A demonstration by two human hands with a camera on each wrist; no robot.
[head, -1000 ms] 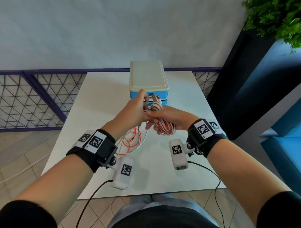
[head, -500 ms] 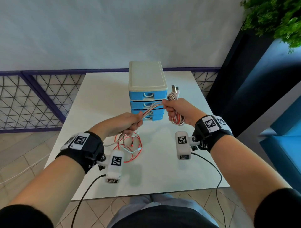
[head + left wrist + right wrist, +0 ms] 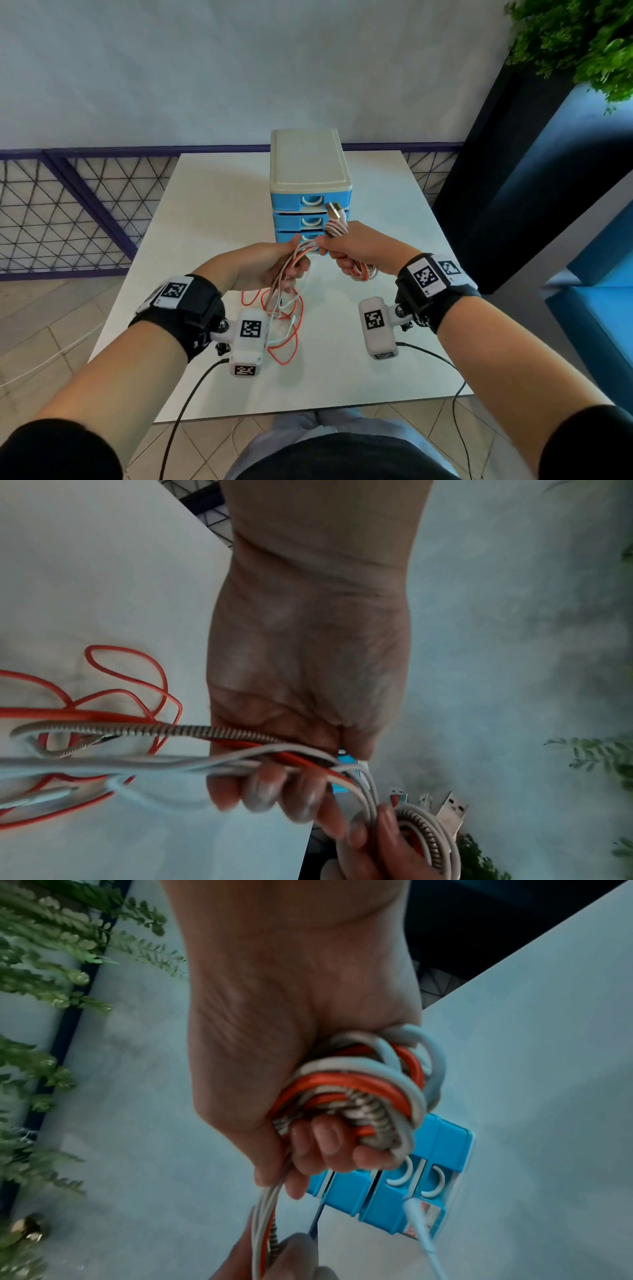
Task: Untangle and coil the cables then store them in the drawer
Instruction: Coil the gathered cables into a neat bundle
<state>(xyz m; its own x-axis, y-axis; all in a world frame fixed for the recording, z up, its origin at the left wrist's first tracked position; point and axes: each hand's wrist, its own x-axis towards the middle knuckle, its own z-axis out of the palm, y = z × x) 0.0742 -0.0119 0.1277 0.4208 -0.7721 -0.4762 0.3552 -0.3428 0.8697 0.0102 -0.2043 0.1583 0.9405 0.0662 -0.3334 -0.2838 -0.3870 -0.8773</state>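
Observation:
My right hand (image 3: 356, 248) grips a coil of cables (image 3: 363, 1085), orange, white and braided together, with USB plugs (image 3: 335, 211) sticking up above the fist. From the coil the strands run left into my left hand (image 3: 274, 267), whose fingers (image 3: 263, 791) curl round the bundle (image 3: 212, 753). Below that hand the loose cable ends (image 3: 284, 318) hang down and lie in orange and white loops on the white table (image 3: 212, 219). Just behind both hands stands the blue drawer unit (image 3: 310, 185) with a cream top, its three drawers closed.
A purple metal fence (image 3: 68, 212) runs behind and to the left of the table. A dark planter with green leaves (image 3: 575, 37) stands at the right, with blue seating (image 3: 596, 308) below it. Black camera leads (image 3: 185, 407) hang off the table's front edge.
The hands came apart and have closed in again in front of the drawers. The left hand has slid along the strands toward the coil, and the right hand has dropped slightly.

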